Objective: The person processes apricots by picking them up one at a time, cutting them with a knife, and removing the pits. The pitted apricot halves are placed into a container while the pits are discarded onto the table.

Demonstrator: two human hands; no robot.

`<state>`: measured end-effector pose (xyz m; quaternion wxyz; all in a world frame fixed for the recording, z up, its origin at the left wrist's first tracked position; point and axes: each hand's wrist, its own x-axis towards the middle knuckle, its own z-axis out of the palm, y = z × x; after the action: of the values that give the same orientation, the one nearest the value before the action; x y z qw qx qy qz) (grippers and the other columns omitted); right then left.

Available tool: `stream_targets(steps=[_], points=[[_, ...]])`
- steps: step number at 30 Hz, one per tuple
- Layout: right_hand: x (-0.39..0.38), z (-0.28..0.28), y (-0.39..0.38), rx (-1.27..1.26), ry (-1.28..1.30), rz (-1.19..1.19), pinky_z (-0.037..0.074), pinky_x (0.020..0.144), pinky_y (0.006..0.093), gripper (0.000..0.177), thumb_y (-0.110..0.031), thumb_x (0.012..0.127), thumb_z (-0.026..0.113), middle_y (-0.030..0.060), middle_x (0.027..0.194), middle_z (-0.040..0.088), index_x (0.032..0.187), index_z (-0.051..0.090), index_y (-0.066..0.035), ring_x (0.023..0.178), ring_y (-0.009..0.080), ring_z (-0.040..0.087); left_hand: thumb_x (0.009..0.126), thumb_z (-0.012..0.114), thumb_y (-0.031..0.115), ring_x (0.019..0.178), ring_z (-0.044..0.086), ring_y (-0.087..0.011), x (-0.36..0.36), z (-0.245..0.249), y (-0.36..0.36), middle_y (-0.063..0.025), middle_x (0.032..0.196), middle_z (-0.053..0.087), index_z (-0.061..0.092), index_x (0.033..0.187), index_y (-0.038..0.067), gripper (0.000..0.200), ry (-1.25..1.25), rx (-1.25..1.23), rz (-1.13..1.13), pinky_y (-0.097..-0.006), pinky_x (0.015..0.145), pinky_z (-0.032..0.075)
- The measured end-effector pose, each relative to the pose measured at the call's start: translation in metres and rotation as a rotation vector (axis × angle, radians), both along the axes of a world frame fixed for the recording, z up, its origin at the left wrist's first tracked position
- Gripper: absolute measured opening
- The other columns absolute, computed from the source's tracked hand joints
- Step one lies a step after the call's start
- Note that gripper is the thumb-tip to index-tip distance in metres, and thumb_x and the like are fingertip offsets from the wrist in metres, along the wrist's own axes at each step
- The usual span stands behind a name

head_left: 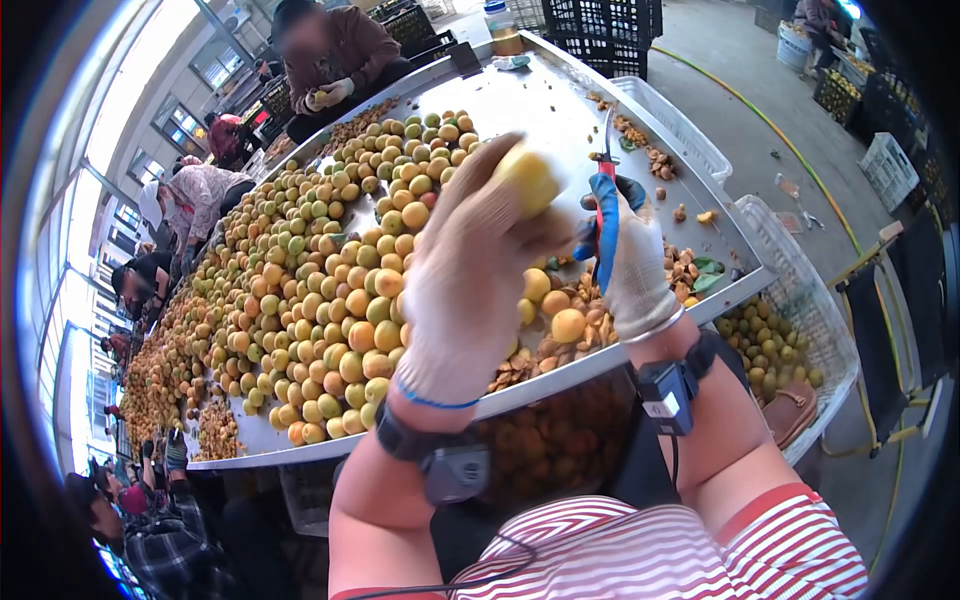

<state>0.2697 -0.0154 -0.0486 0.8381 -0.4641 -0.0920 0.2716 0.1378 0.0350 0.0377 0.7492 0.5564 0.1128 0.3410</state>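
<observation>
My left hand [475, 235], in a white glove and smeared by motion, is raised over the table's near edge. Its fingers are closed around a yellow fruit [527, 180], also blurred. Just to its right, my right hand [625, 245] wears a whitish glove with blue and dark coverings on the fingers. It grips a red-handled knife [604, 215], whose slim blade points up and away. Many round orange, yellow and green fruits [330, 330] cover the table to the left. Brown-orange scraps [590, 335] lie below my hands.
The metal table [560, 85] has a raised rim. Several scrap piles [655, 160] and green leaves lie along its right side. A white crate [830, 330] with greenish fruit stands at right. A gloved person [335, 50] works across the table; other people line its left side.
</observation>
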Motion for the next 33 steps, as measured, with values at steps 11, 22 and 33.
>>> stream_targets(steps=[11, 22, 33], points=[[0.006, -0.005, -0.002, 0.008, -0.009, -0.04, 0.049, 0.044, 0.0243, 0.033, -0.029, 0.096, 0.07, 0.0053, 0.089, 0.061, 0.116, 0.058, -0.005, 0.056, 0.0081, 0.057, 0.092, 0.064, 0.032, 0.08, 0.07, -0.0234, -0.017, -0.018, 0.04, -0.0103, 0.092, 0.073, 0.073, 0.104, 0.007, 0.03, 0.708, 1.001, 0.173, -0.0337, 0.073, 0.055], [0.0, -0.005, 0.001, -0.02, -0.035, -0.003, 0.048, 0.044, 0.0228, 0.033, -0.028, 0.096, 0.07, 0.0051, 0.089, 0.063, 0.117, 0.056, -0.005, 0.056, 0.0082, 0.059, 0.077, 0.073, 0.046, 0.087, 0.071, -0.0346, -0.058, -0.092, 0.018, -0.017, 0.092, 0.072, 0.074, 0.095, 0.004, 0.046, 1.535, 1.181, 0.07, -0.0438, 0.074, 0.057], [-0.001, -0.005, 0.002, -0.019, -0.043, 0.02, 0.048, 0.045, 0.0224, 0.034, -0.029, 0.095, 0.071, 0.0049, 0.089, 0.063, 0.116, 0.057, -0.006, 0.056, 0.0081, 0.058, 0.082, 0.068, 0.018, 0.097, 0.068, -0.0219, -0.107, -0.083, 0.024, -0.0154, 0.116, 0.066, 0.05, 0.139, -0.006, 0.064, 0.341, -0.271, -0.29, -0.0335, 0.089, 0.056]])
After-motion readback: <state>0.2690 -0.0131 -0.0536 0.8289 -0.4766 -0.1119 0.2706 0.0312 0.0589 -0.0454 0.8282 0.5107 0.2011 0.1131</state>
